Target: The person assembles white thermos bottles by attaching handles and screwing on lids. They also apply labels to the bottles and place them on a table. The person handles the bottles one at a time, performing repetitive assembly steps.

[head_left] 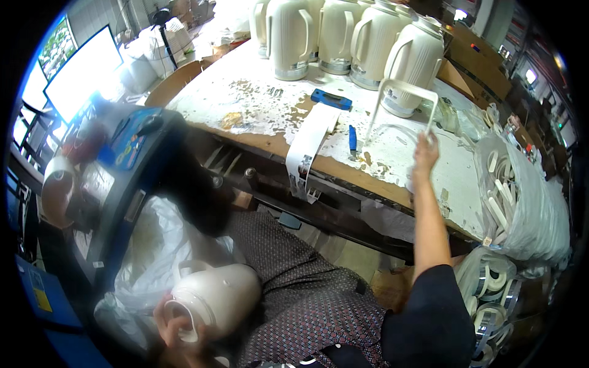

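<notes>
A cream-white vacuum jug body (230,294) lies tilted on my lap, its open mouth toward the lower left. My left hand (173,325) is closed around the rim, fingers curled into the opening. Out over the worktable's right side, my right hand (424,158) grips one end of a white U-shaped handle (408,88), held up off the surface. Behind that handle stands a finished-looking ribbed jug (417,58) with a silver band at its base. Several similar jugs (291,43) stand upright along the far edge.
On the worn white worktable (257,101) lie a blue utility knife (331,99), a smaller blue tool (353,138) and a label strip (305,147) hanging over the front edge. A plastic bag of white handles (527,196) stands right; a dark blue-panelled machine (132,141) stands left.
</notes>
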`<state>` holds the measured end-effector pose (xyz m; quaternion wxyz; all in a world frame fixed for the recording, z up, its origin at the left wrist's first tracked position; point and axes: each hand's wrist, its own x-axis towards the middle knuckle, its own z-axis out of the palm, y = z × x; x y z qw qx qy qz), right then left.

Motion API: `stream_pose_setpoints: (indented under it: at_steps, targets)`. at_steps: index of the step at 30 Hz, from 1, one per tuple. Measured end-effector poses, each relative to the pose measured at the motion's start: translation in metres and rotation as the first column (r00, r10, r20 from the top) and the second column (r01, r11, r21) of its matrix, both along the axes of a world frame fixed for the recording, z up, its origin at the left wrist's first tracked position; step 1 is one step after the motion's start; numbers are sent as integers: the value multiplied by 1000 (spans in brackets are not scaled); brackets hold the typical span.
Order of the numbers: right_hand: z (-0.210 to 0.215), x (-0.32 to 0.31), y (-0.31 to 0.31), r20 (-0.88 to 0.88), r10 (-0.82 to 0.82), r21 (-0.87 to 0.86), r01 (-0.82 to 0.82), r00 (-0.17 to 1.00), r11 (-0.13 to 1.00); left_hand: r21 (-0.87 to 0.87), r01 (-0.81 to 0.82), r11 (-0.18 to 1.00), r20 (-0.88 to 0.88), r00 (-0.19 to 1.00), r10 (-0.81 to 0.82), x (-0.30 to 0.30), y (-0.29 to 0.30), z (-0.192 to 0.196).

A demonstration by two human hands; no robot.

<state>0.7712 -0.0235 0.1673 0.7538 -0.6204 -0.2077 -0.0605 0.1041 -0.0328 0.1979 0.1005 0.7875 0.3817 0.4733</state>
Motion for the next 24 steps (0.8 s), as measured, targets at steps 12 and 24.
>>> stream_pose_setpoints:
  at_steps: [12,24]
  targets:
    - [-33,-470,42,-625,723,337,-937,-294,-89,-102,-23,994,177,983,41,-8,-37,-22]
    - [-33,-472,54,-334,935,-46,-989,-120,-144,-93,179,979,213,965,-156,-5,-30,-21]
